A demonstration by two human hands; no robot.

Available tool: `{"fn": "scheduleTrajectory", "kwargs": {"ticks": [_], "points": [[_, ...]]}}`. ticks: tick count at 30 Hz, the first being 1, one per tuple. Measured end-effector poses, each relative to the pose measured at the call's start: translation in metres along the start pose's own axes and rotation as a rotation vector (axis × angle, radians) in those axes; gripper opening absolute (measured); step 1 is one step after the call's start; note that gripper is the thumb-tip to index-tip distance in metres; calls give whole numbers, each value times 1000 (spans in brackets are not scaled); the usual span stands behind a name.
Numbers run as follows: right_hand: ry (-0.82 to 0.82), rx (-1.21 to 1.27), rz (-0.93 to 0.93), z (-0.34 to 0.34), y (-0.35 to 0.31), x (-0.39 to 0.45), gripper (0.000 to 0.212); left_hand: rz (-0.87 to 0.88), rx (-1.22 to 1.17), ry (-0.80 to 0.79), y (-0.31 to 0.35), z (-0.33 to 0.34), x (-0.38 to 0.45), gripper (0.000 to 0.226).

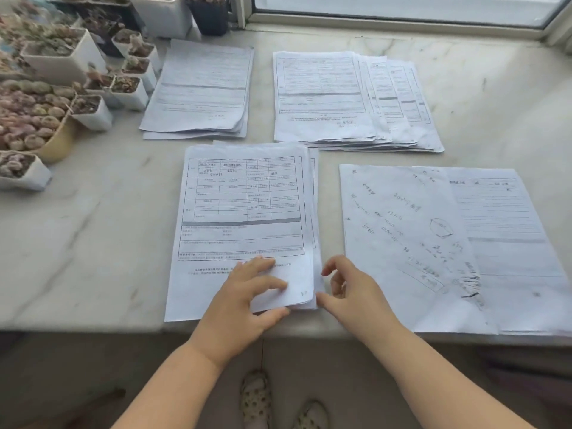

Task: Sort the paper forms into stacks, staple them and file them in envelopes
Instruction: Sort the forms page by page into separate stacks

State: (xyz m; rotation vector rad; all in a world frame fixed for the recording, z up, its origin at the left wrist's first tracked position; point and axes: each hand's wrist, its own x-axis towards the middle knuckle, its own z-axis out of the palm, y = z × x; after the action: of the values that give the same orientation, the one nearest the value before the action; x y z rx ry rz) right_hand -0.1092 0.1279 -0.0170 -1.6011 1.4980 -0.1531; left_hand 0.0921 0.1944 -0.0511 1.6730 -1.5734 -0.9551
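Several stacks of paper forms lie on a pale marble sill (pixel 93 230). The nearest stack (pixel 244 212) has a printed table on top. My left hand (pixel 247 292) rests flat on that stack's lower right corner, thumb under the lifted top sheet's edge. My right hand (pixel 346 289) hovers at the same stack's right edge, fingers curled and apart, touching the sheet edges. A stack with handwriting and a drawn hexagon (pixel 402 236) lies to the right, over a lined form (pixel 507 230). Two more stacks lie farther back: one at the left (pixel 204 88), a fanned one at the right (pixel 328 97).
Small white pots of succulents (pixel 62 57) crowd the left and back left of the sill. A window frame (pixel 402 23) runs along the back. The sill's front edge is just under my wrists, with feet in patterned shoes (pixel 257 397) on the floor below.
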Motion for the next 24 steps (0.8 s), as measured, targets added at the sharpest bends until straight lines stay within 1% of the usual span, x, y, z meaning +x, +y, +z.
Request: {"fn": "scheduleTrajectory", "kwargs": {"ticks": [1, 3, 6, 7, 10, 11, 12, 14, 16, 18, 20, 21, 22, 23, 24], "points": [[11, 4, -2, 1, 0, -1, 22, -8, -35, 1, 0, -1, 0, 34], [-9, 95, 32, 1, -5, -3, 15, -28, -109, 10, 2, -4, 0, 30], [-51, 296, 165, -7, -15, -3, 14, -81, -230, 31, 4, -8, 1, 16], [-67, 340, 205, -10, -19, -2, 15, -99, -255, 55, 4, -9, 2, 15], [-152, 358, 291, -16, -25, 2, 23, -140, -285, 121, 3, -7, 4, 19], [-176, 332, 301, -16, -27, 3, 23, -147, -291, 128, 2, -5, 4, 22], [-180, 291, 295, -15, -28, 4, 19, -153, -304, 138, 1, -2, 3, 25], [-134, 191, 245, -11, -29, 7, 7, -157, -338, 167, 2, 1, 3, 34], [-86, 144, 201, -6, -29, 9, 8, -151, -326, 204, 3, 2, 3, 46], [-68, 181, 192, -2, -29, 9, 9, -139, -305, 248, 4, 4, 3, 47], [-43, 330, 196, 0, -26, 9, 13, -159, -306, 275, 5, 6, 3, 47], [-42, 433, 205, 0, -25, 9, 15, -177, -310, 278, 5, 7, 3, 45], [-60, 541, 217, -1, -25, 8, 14, -199, -314, 287, 6, 7, 2, 37], [-99, 632, 227, -1, -24, 7, 13, -220, -314, 293, 6, 8, 2, 21], [-144, 682, 224, -2, -23, 6, 12, -227, -305, 296, 7, 8, 2, 10]]}}
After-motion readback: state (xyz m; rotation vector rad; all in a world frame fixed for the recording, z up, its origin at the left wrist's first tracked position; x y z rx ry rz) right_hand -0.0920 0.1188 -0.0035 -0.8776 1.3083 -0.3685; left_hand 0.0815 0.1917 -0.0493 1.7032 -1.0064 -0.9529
